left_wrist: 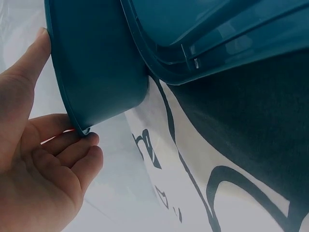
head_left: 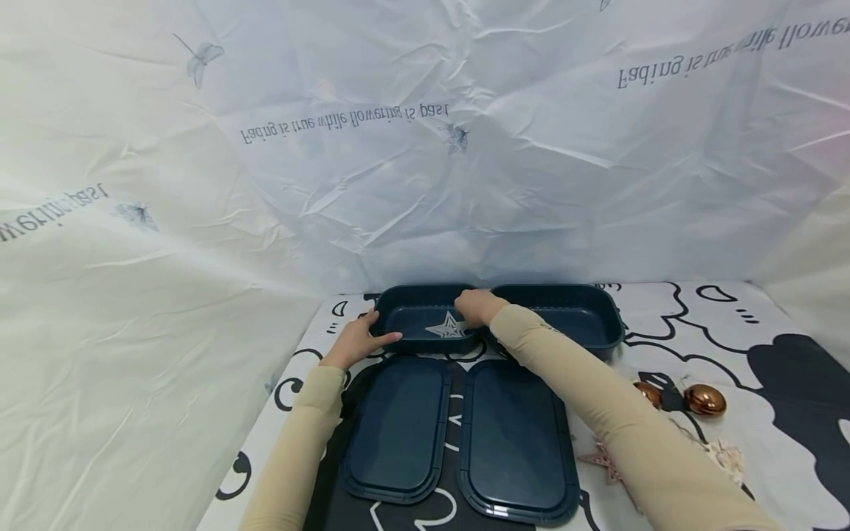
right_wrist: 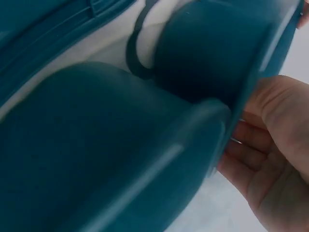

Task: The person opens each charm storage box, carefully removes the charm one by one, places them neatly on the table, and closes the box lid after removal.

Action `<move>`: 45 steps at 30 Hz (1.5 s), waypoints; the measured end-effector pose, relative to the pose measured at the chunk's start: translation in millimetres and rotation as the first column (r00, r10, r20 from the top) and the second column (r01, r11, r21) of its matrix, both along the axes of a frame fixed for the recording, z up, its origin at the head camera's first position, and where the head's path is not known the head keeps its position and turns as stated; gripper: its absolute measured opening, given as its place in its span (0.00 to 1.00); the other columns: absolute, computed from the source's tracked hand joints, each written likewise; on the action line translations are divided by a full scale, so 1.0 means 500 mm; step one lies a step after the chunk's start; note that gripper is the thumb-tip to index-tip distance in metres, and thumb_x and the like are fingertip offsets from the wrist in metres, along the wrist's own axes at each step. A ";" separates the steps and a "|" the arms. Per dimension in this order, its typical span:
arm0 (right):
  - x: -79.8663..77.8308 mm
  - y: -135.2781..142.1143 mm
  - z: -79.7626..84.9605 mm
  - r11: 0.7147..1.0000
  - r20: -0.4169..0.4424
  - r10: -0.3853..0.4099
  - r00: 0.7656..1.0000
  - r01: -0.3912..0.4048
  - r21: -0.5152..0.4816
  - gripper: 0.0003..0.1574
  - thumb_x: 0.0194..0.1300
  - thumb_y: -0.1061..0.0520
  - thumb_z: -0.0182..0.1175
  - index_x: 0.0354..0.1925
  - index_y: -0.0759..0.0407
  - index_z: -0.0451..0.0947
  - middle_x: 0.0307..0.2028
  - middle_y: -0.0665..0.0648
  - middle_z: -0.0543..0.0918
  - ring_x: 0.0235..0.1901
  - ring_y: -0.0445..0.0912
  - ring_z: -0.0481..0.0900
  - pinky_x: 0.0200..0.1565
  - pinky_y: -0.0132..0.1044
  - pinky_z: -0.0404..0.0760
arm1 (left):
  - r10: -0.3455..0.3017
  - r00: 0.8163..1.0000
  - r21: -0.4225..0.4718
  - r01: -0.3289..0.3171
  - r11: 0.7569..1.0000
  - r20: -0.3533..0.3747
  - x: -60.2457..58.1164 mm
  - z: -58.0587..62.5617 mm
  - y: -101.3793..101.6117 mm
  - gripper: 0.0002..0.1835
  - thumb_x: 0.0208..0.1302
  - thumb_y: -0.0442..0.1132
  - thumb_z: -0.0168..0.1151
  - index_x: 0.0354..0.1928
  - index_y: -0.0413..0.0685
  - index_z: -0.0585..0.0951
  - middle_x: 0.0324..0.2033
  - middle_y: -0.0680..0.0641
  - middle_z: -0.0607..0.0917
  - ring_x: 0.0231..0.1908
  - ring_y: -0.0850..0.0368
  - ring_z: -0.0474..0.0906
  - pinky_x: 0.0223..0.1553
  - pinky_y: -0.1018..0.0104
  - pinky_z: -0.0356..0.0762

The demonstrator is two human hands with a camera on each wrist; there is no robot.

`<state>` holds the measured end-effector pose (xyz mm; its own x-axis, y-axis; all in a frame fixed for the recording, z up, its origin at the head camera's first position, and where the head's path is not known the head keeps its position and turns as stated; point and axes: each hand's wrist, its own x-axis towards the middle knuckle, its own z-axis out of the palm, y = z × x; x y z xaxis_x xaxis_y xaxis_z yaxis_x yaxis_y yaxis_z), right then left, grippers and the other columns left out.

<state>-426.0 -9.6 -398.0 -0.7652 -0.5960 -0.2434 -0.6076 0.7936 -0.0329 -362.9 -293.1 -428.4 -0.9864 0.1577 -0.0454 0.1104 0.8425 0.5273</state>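
A dark blue box [head_left: 423,345], shallow with rounded corners, stands at the back of the table. A silvery star ornament [head_left: 446,326] lies in its right part. At the box's left end my left hand [head_left: 357,341] grips the rim, thumb along it and fingers curled around the corner [left_wrist: 84,129]. My right hand [head_left: 477,306] holds the opposite end's rim, close beside the star; the head view hides its fingers, but the right wrist view shows them bent at the rim [right_wrist: 253,145]. A second dark blue box [head_left: 578,328] stands just right of that hand.
Two dark blue lids, left [head_left: 396,435] and right [head_left: 516,442], lie flat before the boxes. Near my right forearm are shiny copper balls [head_left: 705,400], a pinkish star [head_left: 600,461] and a pale ornament [head_left: 725,459]. A white printed sheet [head_left: 425,184] hangs behind the table.
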 end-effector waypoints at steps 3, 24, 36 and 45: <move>-0.001 -0.005 -0.017 1.000 -0.016 -0.004 1.000 0.004 0.028 0.07 0.72 0.63 0.60 0.45 0.60 0.85 0.35 0.56 0.83 0.29 0.44 0.73 0.32 0.38 0.73 | 0.002 1.000 -0.004 -0.002 1.000 0.001 0.003 -0.002 0.002 0.53 0.64 0.66 0.64 0.78 0.38 0.57 0.77 0.37 0.54 0.74 0.37 0.56 0.70 0.40 0.63; 0.004 -0.027 -0.036 0.996 -0.014 -0.077 0.997 0.077 0.038 0.11 0.77 0.62 0.54 0.44 0.59 0.84 0.33 0.57 0.82 0.27 0.45 0.70 0.30 0.39 0.69 | -0.001 1.000 -0.007 0.001 1.000 0.005 0.001 0.009 0.001 0.52 0.65 0.64 0.65 0.78 0.38 0.57 0.77 0.37 0.53 0.74 0.38 0.55 0.70 0.41 0.62; 0.001 -0.022 -0.046 0.997 -0.063 -0.071 0.995 0.073 0.024 0.09 0.75 0.61 0.58 0.46 0.58 0.85 0.35 0.58 0.84 0.30 0.47 0.77 0.33 0.41 0.75 | -0.003 1.000 -0.006 0.003 1.000 0.002 0.003 0.007 0.006 0.52 0.64 0.64 0.65 0.78 0.38 0.57 0.77 0.37 0.55 0.74 0.38 0.56 0.70 0.41 0.62; 0.008 -0.015 -0.032 0.998 -0.155 -0.005 0.988 -0.006 -0.068 0.06 0.72 0.62 0.62 0.39 0.59 0.86 0.31 0.56 0.84 0.29 0.47 0.80 0.35 0.41 0.81 | -0.003 1.000 -0.003 0.003 1.000 0.007 0.003 0.006 0.000 0.52 0.64 0.65 0.64 0.78 0.38 0.57 0.77 0.37 0.54 0.74 0.38 0.55 0.71 0.41 0.61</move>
